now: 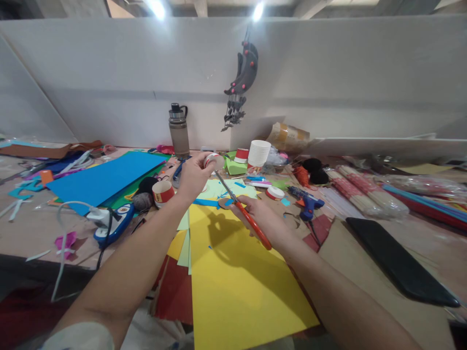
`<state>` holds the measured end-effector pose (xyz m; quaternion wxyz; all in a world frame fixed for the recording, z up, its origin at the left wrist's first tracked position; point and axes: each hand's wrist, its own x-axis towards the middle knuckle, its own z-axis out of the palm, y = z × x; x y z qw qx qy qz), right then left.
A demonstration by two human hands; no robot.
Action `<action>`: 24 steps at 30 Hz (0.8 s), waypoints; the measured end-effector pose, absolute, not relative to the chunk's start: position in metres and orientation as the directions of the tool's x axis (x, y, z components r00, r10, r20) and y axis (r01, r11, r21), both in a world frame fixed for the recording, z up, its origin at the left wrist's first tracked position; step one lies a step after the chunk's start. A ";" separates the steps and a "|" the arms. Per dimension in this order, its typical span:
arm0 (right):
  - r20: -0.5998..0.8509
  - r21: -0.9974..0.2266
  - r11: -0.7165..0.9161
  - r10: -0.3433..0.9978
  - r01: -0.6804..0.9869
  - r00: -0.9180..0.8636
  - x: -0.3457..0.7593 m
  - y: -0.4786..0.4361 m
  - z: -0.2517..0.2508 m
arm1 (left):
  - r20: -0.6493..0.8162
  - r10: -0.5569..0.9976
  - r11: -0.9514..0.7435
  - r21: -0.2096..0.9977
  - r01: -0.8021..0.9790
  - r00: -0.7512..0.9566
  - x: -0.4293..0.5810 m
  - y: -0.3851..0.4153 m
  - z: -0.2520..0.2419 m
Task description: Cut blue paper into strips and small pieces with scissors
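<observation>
Raised above the table, my left hand [196, 176] pinches a small white and red cut cup piece [215, 161]. My right hand [260, 217] is wrapped round the red handles of a pair of scissors [260, 229]. The scissor blades point up and left, with their tips close to the cup piece; whether they touch it I cannot tell. Beneath both hands lies a large yellow sheet [248, 301], with blue scraps [207, 202] and pale green paper at its far end.
A blue sheet [109, 177], a red and white cup [163, 193] and a power strip [115, 224] lie left. Stacked white cups [259, 153] and a bottle [178, 131] stand at the back. Right are a blue glue gun [308, 203] and a black phone-like slab [399, 260].
</observation>
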<state>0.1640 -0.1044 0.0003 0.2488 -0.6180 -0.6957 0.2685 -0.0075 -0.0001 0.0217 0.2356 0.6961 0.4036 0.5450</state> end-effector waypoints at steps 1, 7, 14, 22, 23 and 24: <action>0.011 -0.676 0.087 0.994 0.732 -0.108 0.164 -0.105 0.000 | 0.572 0.816 -0.566 0.765 0.307 0.079 -0.007 0.000 0.021; 0.023 -0.642 0.095 0.994 0.760 -0.105 0.162 -0.105 0.000 | 0.587 0.807 -0.570 0.747 0.342 0.064 -0.007 0.000 0.020; 0.081 -0.475 0.107 0.994 0.874 -0.077 0.162 -0.105 -0.004 | 0.432 0.899 -0.415 0.891 0.187 -0.064 -0.010 0.011 0.017; 0.125 -0.353 0.067 0.992 0.933 -0.024 0.163 -0.106 -0.001 | 0.131 0.991 -0.126 0.927 -0.354 -0.008 -0.008 0.012 0.024; 0.138 -0.345 0.066 0.990 0.936 -0.019 0.163 -0.105 0.000 | 0.120 0.993 -0.103 0.915 -0.391 0.018 -0.008 0.010 0.026; 0.147 -0.338 0.066 0.989 0.939 -0.016 0.164 -0.105 0.001 | 0.107 0.994 -0.081 0.903 -0.421 0.038 -0.008 0.009 0.026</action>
